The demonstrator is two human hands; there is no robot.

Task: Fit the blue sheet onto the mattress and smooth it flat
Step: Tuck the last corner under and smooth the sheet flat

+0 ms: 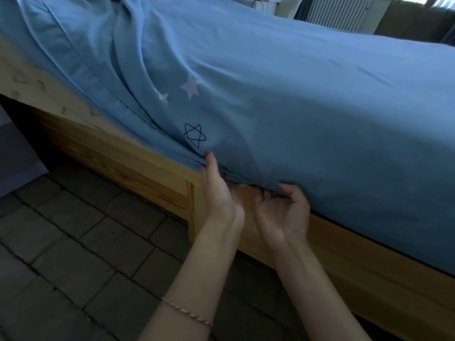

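Here we see both hands at the corner of the bed, down at the lower edge of the blue sheet (295, 99). The left hand (219, 190) has its thumb laid flat against the cloth, and its fingers go in behind the hem, so we cannot tell how tightly they curl. The right hand (283, 210) is palm up, fingers hooked round the sheet's edge, thumb resting on the outside. The sheet covers the mattress (37, 77) on the right side and lies smooth there; toward the left it bunches in long folds, leaving a pale strip of mattress bare above the wooden bed frame (118, 158). A thin bracelet (187, 312) circles the left forearm. The fingertips of both hands are hidden under the fabric.
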